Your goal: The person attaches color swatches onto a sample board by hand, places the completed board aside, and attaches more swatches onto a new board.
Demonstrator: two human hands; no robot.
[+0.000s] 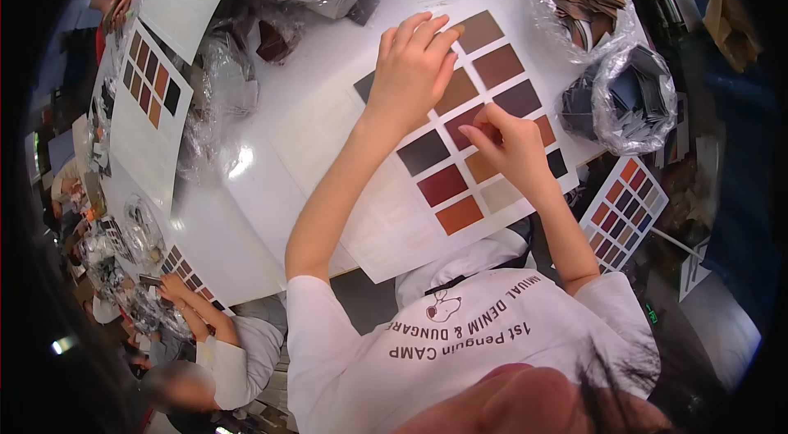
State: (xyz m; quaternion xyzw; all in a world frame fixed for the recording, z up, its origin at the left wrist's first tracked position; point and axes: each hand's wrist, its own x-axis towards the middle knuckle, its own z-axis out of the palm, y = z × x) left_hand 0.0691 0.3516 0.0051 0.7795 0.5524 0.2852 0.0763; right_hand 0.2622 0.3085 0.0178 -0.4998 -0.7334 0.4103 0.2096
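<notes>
A piece could be knocked askew or scraped on the large white card with rows of coloured rectangular swatches, which lies on the white table before the person; a dragging fingertip would be the likeliest cause. The card's near edge seems to reach past the table's near edge, so a bump from the body could slide or bend it. Just beyond its right side stands a crinkled clear plastic bag of blue-grey pieces; if it tips, pieces could spill onto the card.

The left hand is palm down over the far left part of the card, its fingers loosely bent and close together, its thumb apart beside a brown rectangular swatch. No grasp shows there, though contact under the fingertips is hidden. The right hand is partly curled, thumb and forefinger brought near each other over a maroon rectangular swatch; whether they pinch anything, I cannot tell.
</notes>
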